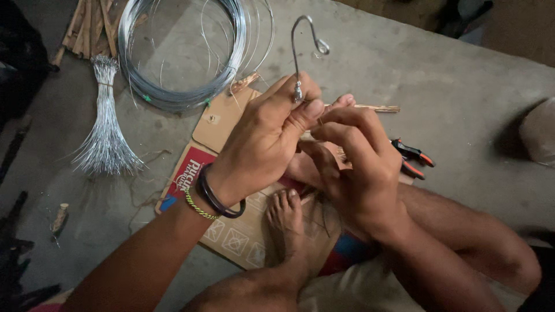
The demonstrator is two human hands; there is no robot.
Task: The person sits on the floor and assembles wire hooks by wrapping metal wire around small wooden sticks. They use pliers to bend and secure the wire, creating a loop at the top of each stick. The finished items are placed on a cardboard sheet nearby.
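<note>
Pinching a bent wire hook (300,52) near its twisted lower end, the left hand (266,138) closes thumb and forefinger tightly on it, and the hook stands upright above the knuckles, its top curling over into a small loop. The right hand (358,167) sits just beside the left, touching it, with its fingers curled in toward the same spot; whether they grip the wire or anything else I cannot tell, since the left thumb and its own fingers hide the tips. A thin stick (376,108) shows past the fingertips, lying level behind both hands.

The left wrist wears a dark bangle (217,199) and a yellow-green cord (199,208). Below the hands a bare foot (286,219) rests on a flattened cardboard box (231,237) spread on the grey floor (462,86). Red-handled pliers (413,157) lie just right of the right hand, partly hidden by it.

Up left, a large coil of silver wire (173,86) lies on the floor, its edge near the cardboard. Left of it sits a tied bundle of cut wire lengths (105,127), fanned out at the bottom, with some wooden sticks (87,26) above it.
</note>
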